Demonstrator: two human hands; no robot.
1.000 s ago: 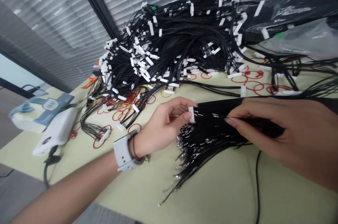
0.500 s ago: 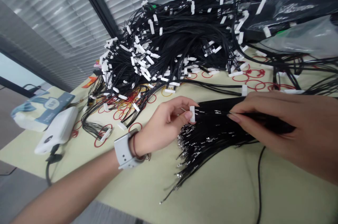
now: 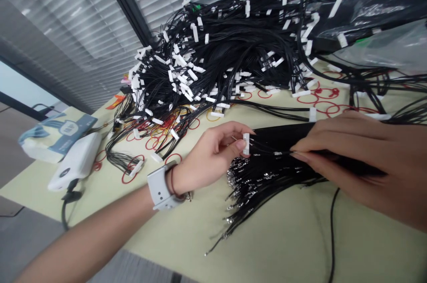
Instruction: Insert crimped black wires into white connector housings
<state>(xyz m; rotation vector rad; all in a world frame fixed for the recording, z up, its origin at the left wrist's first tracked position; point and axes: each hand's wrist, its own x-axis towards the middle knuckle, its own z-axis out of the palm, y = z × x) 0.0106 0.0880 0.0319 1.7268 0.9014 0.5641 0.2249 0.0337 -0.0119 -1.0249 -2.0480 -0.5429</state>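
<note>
Thumb and fingers of my left hand pinch a small white connector housing, held upright at the near end of a wire bundle. One or two thin black wires appear to run from the housing toward my right hand. Its thumb and forefinger are closed on a thin black wire just right of the housing. Beneath both hands lies a thick bundle of black wires with bare metal crimp terminals at their left ends. My right palm hides part of that bundle.
Behind, a big heap of black cables with white connectors lies against the window blinds. Red rubber bands are scattered on the table. At left are a white power bank with a cable and a tissue pack. Plastic bags lie back right.
My right fingertips have moved slightly down relative to the connector housing, with the wire still pinched. The left hand keeps its hold. The whole view has shifted a little.
</note>
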